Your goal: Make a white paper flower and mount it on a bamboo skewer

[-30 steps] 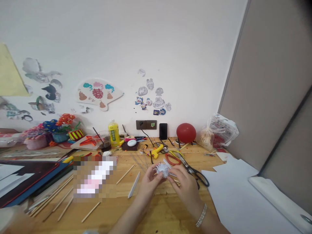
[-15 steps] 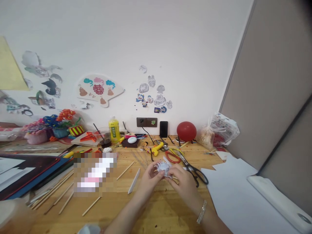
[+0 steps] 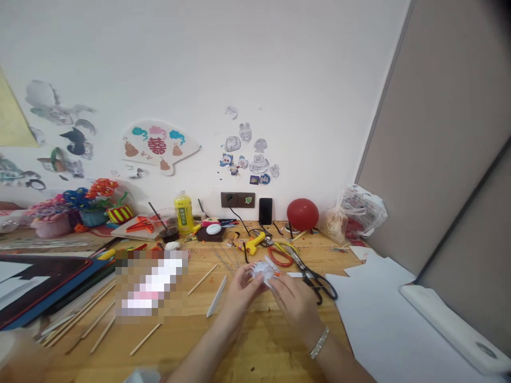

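Between both hands is a small white folded paper piece [image 3: 261, 271] with fringe-like strips, held just above the wooden table. My left hand [image 3: 243, 287] grips its left side, thumb in front and fingers curled behind. My right hand [image 3: 293, 298] pinches the right edge, where a small orange spot shows near the fingertips. A bracelet [image 3: 320, 343] circles the right wrist. Black-handled scissors [image 3: 315, 279] lie just right of the hands, and a narrow white paper strip [image 3: 216, 297] lies to the left.
A yellow glue gun [image 3: 255, 243], red-handled pliers [image 3: 280, 256] and a red balloon [image 3: 302, 214] are behind the hands. White paper sheets [image 3: 383, 303] cover the right side. Thin wooden sticks [image 3: 146, 339] lie left. A yellow drink bottle [image 3: 184, 213] stands near the wall.
The right hand has shifted slightly lower on the paper piece, and an orange spot now shows by its fingertips. The whole view has moved a little.
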{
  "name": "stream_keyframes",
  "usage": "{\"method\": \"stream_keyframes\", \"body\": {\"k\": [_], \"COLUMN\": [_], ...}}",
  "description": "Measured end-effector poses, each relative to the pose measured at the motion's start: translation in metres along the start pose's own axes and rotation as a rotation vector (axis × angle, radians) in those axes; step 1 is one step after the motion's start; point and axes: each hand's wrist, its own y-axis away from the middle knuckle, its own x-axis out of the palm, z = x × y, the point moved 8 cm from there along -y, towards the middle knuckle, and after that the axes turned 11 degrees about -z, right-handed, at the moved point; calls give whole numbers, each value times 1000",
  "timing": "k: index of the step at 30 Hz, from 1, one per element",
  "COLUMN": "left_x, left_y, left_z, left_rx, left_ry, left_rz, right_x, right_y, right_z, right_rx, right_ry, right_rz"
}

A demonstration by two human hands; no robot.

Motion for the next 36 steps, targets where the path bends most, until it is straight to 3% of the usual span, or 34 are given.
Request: {"method": "stream_keyframes", "body": {"k": [8,12,17,27,36], "left_x": [1,8,12,16,13], "left_y": [2,10,12,15,13], "left_z": [-1,-4,-1,0,2], "left_rx": [-28,-71,-76,-170,-143], "left_ry": [-107,-84,-45,-8,-66], "left_rz": [16,72,159,222,268], "right_x": [7,14,16,24,27], "right_y": [0,4,11,20,25], "right_z": [-9,-24,-44,-58,-67], "right_rx": [116,359,646,847,941], "right_ry": [-119,-325,-421,-551,-602], "right_rz": [109,190,141,141,129]}}
